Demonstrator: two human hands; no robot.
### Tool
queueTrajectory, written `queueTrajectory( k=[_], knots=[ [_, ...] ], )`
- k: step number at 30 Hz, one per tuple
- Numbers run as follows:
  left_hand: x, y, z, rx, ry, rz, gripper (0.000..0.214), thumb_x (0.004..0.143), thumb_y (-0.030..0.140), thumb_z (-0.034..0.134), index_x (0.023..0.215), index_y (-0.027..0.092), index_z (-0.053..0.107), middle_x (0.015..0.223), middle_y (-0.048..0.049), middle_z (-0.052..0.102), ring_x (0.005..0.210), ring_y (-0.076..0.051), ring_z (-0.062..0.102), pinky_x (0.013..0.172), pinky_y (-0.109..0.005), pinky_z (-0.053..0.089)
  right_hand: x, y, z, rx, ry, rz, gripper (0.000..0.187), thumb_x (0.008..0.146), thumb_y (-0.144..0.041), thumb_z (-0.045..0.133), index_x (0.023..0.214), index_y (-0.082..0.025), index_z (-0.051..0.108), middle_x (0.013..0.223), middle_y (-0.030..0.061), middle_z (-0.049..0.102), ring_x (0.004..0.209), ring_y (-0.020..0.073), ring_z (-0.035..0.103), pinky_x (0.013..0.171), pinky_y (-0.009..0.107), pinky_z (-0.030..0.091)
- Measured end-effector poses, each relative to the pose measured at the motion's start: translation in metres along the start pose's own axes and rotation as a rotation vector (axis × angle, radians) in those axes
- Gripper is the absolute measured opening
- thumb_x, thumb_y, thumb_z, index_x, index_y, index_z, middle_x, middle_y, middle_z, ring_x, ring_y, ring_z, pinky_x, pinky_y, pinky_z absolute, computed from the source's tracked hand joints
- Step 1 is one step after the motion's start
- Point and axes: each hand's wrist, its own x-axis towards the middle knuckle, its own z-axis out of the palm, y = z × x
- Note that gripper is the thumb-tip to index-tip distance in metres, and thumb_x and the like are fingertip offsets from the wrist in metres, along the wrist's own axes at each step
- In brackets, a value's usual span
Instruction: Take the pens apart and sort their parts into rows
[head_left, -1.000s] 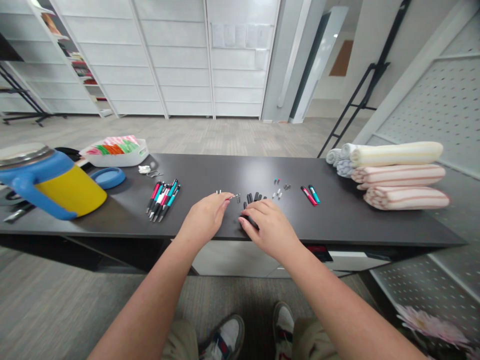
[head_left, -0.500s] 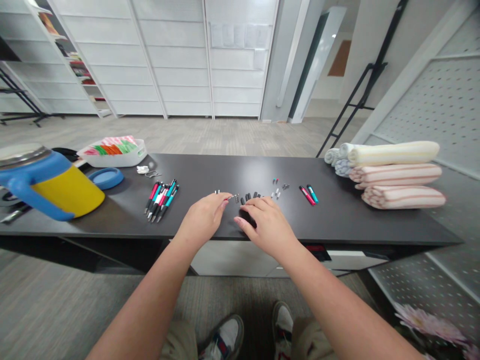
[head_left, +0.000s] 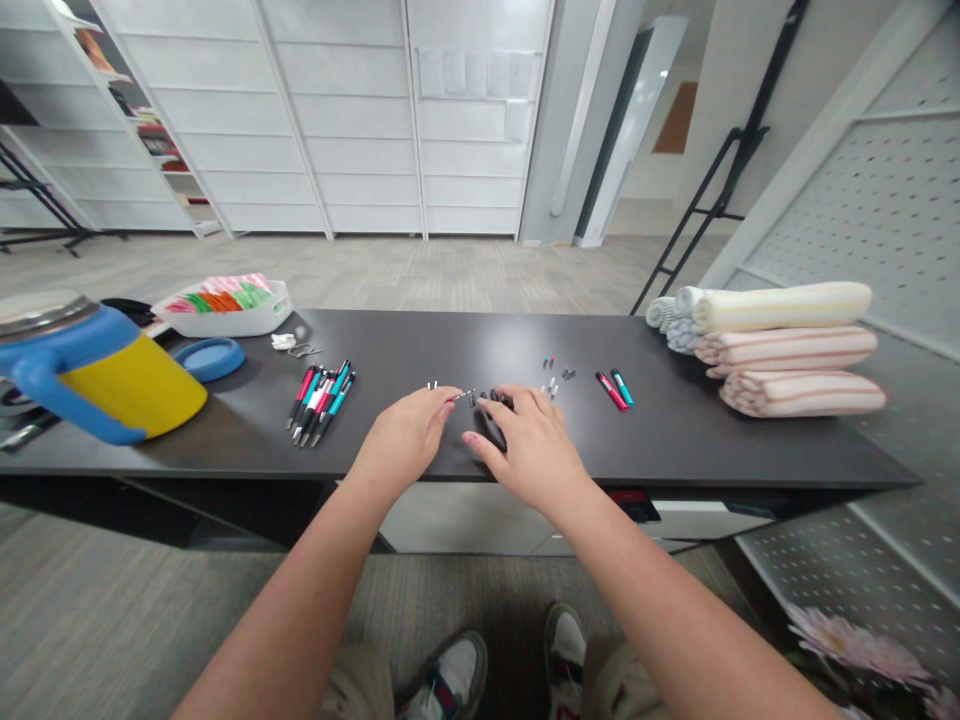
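Observation:
My left hand point(head_left: 409, 425) is closed in a pinch on a thin pen piece point(head_left: 460, 396), whose silvery tip points right. Small white ends point(head_left: 432, 385) show just beyond its knuckles. My right hand point(head_left: 536, 435) is curved low over the desk with thumb and fingers apart. Its fingertips reach small metal pen parts point(head_left: 472, 398) and short black pen grips point(head_left: 506, 399), partly hidden beneath it. Small clear pieces point(head_left: 552, 387), grey bits point(head_left: 568, 374) and tiny red and blue bits point(head_left: 549, 362) lie beyond the right hand.
Several assembled pens point(head_left: 321, 402) lie at the left. Red point(head_left: 612, 392) and teal point(head_left: 622, 388) pen barrels rest at the right. Rolled towels point(head_left: 795, 345) are stacked farther right. A blue-yellow jug point(head_left: 142, 380), blue lid point(head_left: 210, 358) and white tray point(head_left: 232, 322) occupy the dark desk's point(head_left: 405, 340) left end.
My right hand has shifted slightly left, its index fingertip now by the small metal parts. The left hand keeps its pinch in nearly the same place.

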Motion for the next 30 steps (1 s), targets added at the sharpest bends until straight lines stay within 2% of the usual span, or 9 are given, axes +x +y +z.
queueTrajectory(
  k=[4, 14, 24, 30],
  knots=[
    [0.0001, 0.0003, -0.0006, -0.012, -0.009, -0.011, 0.031, 0.109, 0.027, 0.045, 0.129, 0.022, 0.068, 0.126, -0.0065, 0.076, 0.116, -0.023, 0.072, 0.103, -0.039, 0.056, 0.0005, -0.0017, 0.0003, -0.050, -0.031, 0.065, 0.056, 0.102, -0.066, 0.050, 0.140, -0.030, 0.067, 0.148, 0.0146, 0.057, 0.139, 0.0370, 0.044, 0.109, 0.058, 0.040],
    [0.0002, 0.0016, -0.0009, -0.014, -0.009, -0.010, 0.031, 0.109, 0.027, 0.045, 0.128, 0.022, 0.068, 0.125, -0.0065, 0.076, 0.116, -0.024, 0.071, 0.103, -0.038, 0.055, 0.0022, -0.0040, -0.0014, -0.082, -0.083, 0.072, 0.060, 0.103, -0.067, 0.045, 0.144, -0.027, 0.063, 0.149, 0.0132, 0.058, 0.138, 0.0357, 0.043, 0.110, 0.057, 0.037],
    [-0.0003, 0.0001, -0.0010, -0.017, 0.000, -0.002, 0.032, 0.109, 0.028, 0.043, 0.128, 0.023, 0.068, 0.125, -0.0071, 0.076, 0.116, -0.023, 0.072, 0.104, -0.039, 0.056, -0.0008, 0.0001, 0.0063, -0.052, 0.043, 0.088, 0.064, 0.101, -0.065, 0.050, 0.146, -0.021, 0.057, 0.142, 0.0194, 0.061, 0.132, 0.0399, 0.048, 0.107, 0.060, 0.038],
    [-0.0008, 0.0014, -0.0018, -0.010, -0.001, -0.003, 0.032, 0.109, 0.027, 0.043, 0.128, 0.022, 0.068, 0.125, -0.0075, 0.076, 0.116, -0.023, 0.072, 0.104, -0.039, 0.056, -0.0006, 0.0010, 0.0062, -0.040, 0.039, 0.046, 0.060, 0.102, -0.063, 0.051, 0.144, -0.022, 0.058, 0.148, 0.0177, 0.058, 0.136, 0.0388, 0.047, 0.110, 0.059, 0.037]
  ],
)
